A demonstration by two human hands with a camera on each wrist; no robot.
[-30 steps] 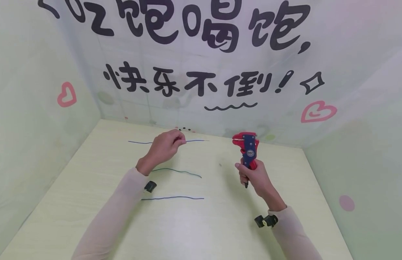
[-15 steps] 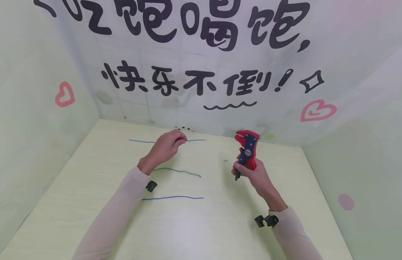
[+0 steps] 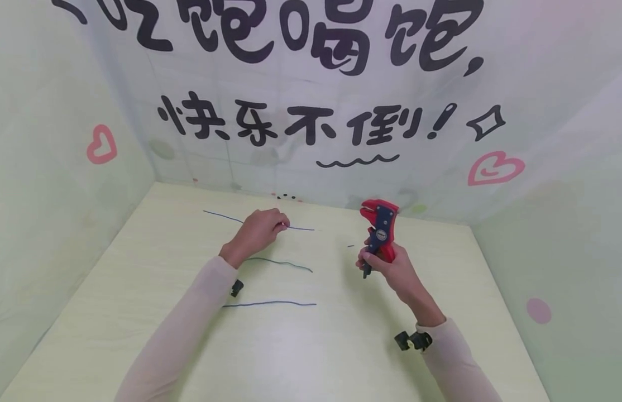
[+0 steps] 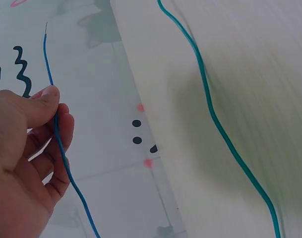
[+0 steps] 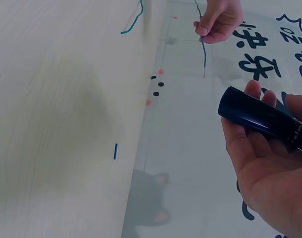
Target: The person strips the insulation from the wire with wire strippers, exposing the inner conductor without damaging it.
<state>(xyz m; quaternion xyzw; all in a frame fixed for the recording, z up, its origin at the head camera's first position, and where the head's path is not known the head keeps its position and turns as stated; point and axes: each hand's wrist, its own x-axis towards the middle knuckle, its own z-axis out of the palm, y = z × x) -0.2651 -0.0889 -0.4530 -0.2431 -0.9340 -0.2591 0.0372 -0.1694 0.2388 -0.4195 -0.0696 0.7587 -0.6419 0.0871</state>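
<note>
Between thumb and fingertips, my left hand pinches a thin blue wire. A fine bare tip shows at the wire's end in the left wrist view. My right hand grips the handles of a red and dark-blue wire stripper, held upright to the right of the wire with its red jaws apart. Only the dark handle end of the stripper is plain in the right wrist view. A short blue piece of insulation lies on the table, left of the stripper.
On the pale table lie a green wire and, nearer the front, another blue wire. My left forearm lies across their left side in the head view. Printed sheet walls enclose the back and both sides.
The stripper's jaws have parted and its handles have swung left. The blue insulation piece has come to rest on the table. My left hand has tipped the wire's right end downward.
</note>
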